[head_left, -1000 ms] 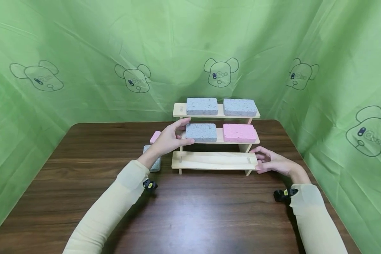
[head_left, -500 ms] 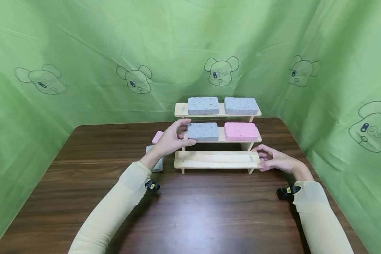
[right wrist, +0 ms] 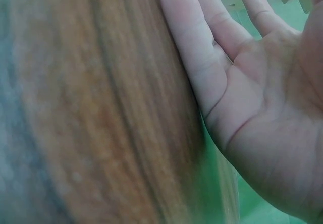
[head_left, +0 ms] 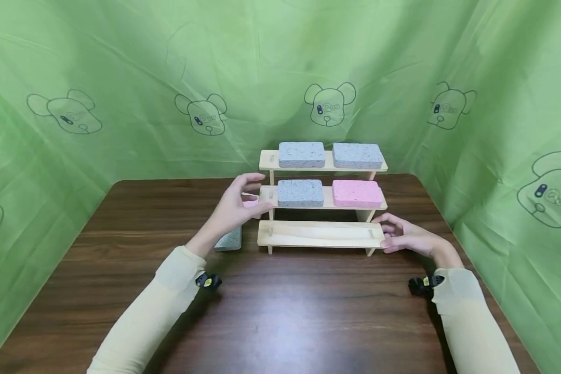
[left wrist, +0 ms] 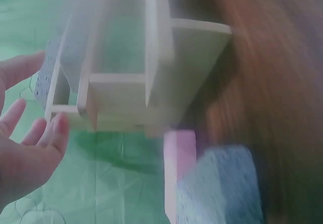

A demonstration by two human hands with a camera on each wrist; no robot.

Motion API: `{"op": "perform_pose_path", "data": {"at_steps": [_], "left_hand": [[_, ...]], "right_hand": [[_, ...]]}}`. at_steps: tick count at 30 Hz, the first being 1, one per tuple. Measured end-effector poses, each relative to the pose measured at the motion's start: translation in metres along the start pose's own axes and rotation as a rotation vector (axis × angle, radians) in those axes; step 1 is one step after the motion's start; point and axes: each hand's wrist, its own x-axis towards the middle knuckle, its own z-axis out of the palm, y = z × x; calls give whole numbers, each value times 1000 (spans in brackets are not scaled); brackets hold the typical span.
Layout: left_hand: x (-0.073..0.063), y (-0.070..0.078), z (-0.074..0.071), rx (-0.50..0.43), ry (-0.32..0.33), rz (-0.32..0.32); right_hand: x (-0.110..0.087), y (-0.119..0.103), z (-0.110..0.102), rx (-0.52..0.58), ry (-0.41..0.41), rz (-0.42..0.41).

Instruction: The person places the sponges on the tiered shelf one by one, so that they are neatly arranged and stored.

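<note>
One blue sponge [head_left: 301, 193] sits just right of the spread left hand [head_left: 228, 212]; the right hand [head_left: 410, 240] pinches the wooden rack [head_left: 320, 234].

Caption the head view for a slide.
Left hand beside a wooden shelf of four sponges, right hand holding its bottom step.

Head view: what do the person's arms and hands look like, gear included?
Left cream fabric sleeve and right cream fabric sleeve: long, plain, ending near the wrists. Small black left-wrist device and small black right-wrist device, each with a yellow mark. Left hand and right hand: bare, no gloves. No cables visible.
</note>
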Motion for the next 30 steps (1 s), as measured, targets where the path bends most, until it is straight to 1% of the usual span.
{"op": "perform_pose_path", "data": {"at_steps": [4,6,8,10,14,18,22,26,30], "left_hand": [[-16,-5,-11,57,89,27],[-24,-9,-15,63,122,26],[-32,-15,-21,85,152,17],[-40,-22,-26,134,180,4],[-56,-35,-34,196,216,-27],[-67,-47,-37,213,215,-89],[-73,-56,-37,248,189,-158],[-76,-63,-35,272,169,-204],[-75,-67,-34,301,166,-227]], "right_hand": [[-1,0,0,-5,2,-2],[-1,1,0,-6,4,-1],[-2,2,0,-5,2,-3],[-2,3,-1,0,-6,-14],[-3,6,-2,10,-31,-34],[-2,6,-2,14,-40,-39],[-2,5,-2,14,-43,-40],[-1,2,-1,11,-40,-38],[-1,0,0,7,-42,-37]]}}
